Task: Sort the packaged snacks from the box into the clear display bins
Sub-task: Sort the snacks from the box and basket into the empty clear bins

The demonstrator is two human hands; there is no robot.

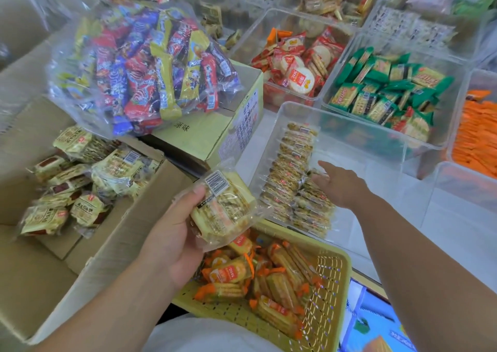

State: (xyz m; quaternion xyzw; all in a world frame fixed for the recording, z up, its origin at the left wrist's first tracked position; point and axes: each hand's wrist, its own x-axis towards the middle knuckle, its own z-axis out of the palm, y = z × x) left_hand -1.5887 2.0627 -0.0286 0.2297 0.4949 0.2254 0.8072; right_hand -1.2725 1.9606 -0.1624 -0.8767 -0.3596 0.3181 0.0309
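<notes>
While the left hand point(174, 236) grips a clear-wrapped snack pack point(224, 208) that juts from its fingers toward one o'clock, the right hand point(343, 186), fingers straight, touches the stacked packs point(293, 163) in the clear bin point(382, 163), at three o'clock from the held pack.

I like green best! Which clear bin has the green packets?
The bin behind the near bin the right hand reaches into; its neighbours hold red packets and orange packets.

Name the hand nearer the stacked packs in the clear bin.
Right. Right hand touches the stacked packs; left hand holds a snack pack outside the clear bin.
</notes>
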